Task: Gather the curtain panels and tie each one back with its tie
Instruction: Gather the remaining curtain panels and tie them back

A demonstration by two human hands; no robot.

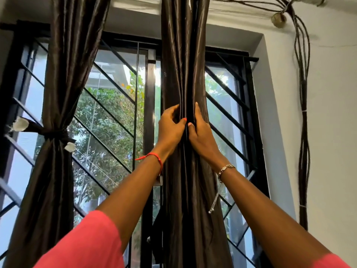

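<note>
Your two hands meet on the middle curtain panel [183,64], which hangs gathered into a narrow column of dark, glossy folds in front of the window's centre post. Your left hand [171,125] curls round the folds from the left, thumb and fingers pinching the fabric. Your right hand [200,130] grips from the right, its thumb pressed on the folds just beside the left thumb, so the hands are close together, each clamped on the cloth. A red thread [154,156] circles your left wrist and a metal bracelet [225,169] your right, a thin chain dangling from it; a pink sleeve [87,244] covers your left upper arm. Low on the panel's left side a dark strap [157,238] hangs loose, and you cannot tell from here whether it is this panel's tie. Well apart to the left, the left curtain panel [63,74] is cinched at its waist by a tie [56,132] of the same dark fabric, with pale ends sticking out on either side. Behind both panels a black window grille [108,117] with slanted bars stands before green trees [108,105]. A bundle of cables [303,93] runs down the white wall [332,132] on the right.
</note>
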